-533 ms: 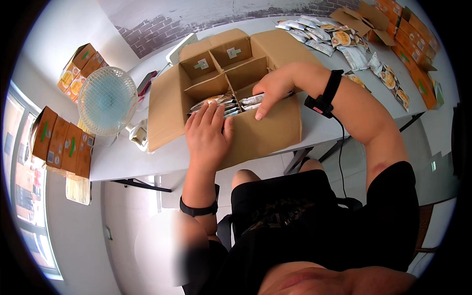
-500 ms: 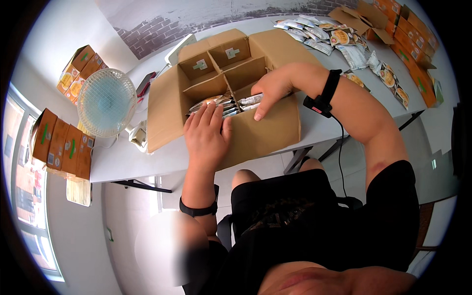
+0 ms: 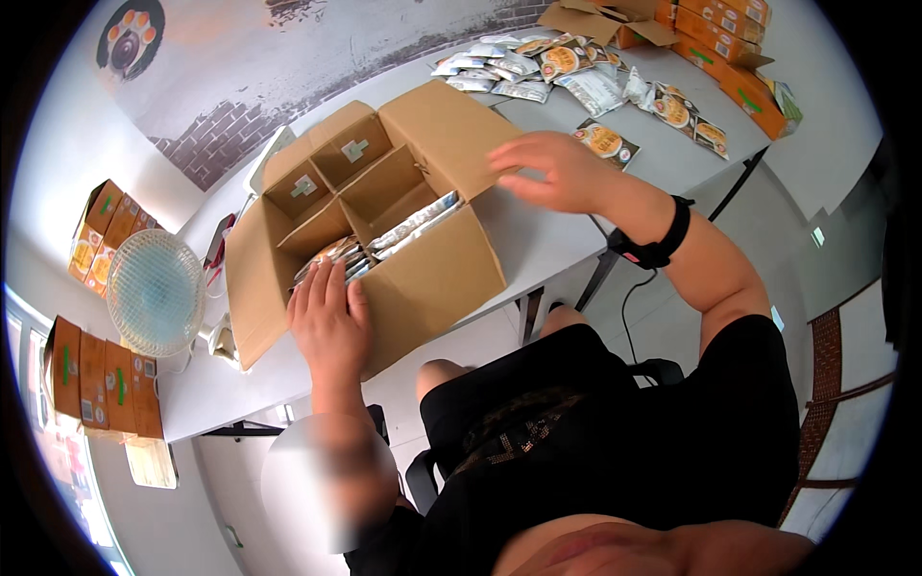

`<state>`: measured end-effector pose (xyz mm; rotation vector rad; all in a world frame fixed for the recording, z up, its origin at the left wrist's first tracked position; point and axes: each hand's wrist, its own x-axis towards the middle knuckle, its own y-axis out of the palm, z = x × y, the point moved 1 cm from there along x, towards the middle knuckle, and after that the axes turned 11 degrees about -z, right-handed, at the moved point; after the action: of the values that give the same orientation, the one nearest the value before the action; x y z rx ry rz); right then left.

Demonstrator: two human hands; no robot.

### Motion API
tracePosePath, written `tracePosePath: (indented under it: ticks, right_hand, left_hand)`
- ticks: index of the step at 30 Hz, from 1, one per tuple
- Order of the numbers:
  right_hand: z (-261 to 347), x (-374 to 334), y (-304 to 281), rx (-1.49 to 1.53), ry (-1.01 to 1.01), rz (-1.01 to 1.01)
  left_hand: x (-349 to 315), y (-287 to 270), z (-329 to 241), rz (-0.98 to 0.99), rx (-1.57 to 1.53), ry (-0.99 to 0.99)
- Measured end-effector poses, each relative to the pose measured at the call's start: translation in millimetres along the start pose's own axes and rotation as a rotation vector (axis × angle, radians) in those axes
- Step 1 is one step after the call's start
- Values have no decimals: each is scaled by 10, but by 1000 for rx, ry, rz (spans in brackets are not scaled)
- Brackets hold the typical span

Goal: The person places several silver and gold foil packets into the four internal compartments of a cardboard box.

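Note:
A brown cardboard box (image 3: 423, 293) stands with its flaps folded out, and cardboard dividers (image 3: 331, 219) split its inside into compartments. My left hand (image 3: 329, 322) lies flat over the box's near edge, its fingers stretched toward the near left compartment, where packets (image 3: 351, 252) stand packed; part of them is hidden by that hand. In the near right compartment, silvery-white packets (image 3: 413, 228) stand on edge. The two far compartments show bare cardboard. To the right of the box my right hand (image 3: 552, 173) is raised above the table, empty, thumb and fingers apart.
Several loose packets (image 3: 504, 67) lie heaped at the back; a single packet (image 3: 607, 142) lies beyond my right hand. Orange cartons (image 3: 715, 48) are stacked at the far right, more cartons (image 3: 106, 379) at the left. A round fan (image 3: 156, 288) stands left of the box.
My right hand has come out of the near right compartment and moved right, off the box. My left hand stays at the box's near edge. The whole view has turned and shifted.

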<state>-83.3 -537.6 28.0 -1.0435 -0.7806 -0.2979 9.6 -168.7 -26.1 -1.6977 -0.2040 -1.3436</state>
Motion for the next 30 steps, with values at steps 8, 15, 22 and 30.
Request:
tracePosePath:
  ticks: [8, 15, 22, 30]
  right_hand:
    - [-1515, -998, -425, -692, 641, 113]
    - [-1709, -953, -387, -659, 1002, 242]
    - [-1615, -858, -424, -601, 1008, 258]
    - [-1000, -933, -230, -15, 779, 119]
  left_hand:
    - [2, 45, -6, -18, 31, 29]
    - [19, 16, -27, -27, 14, 23]
    - [31, -23, -53, -17, 34, 15]
    - [16, -9, -51, -27, 28, 3]
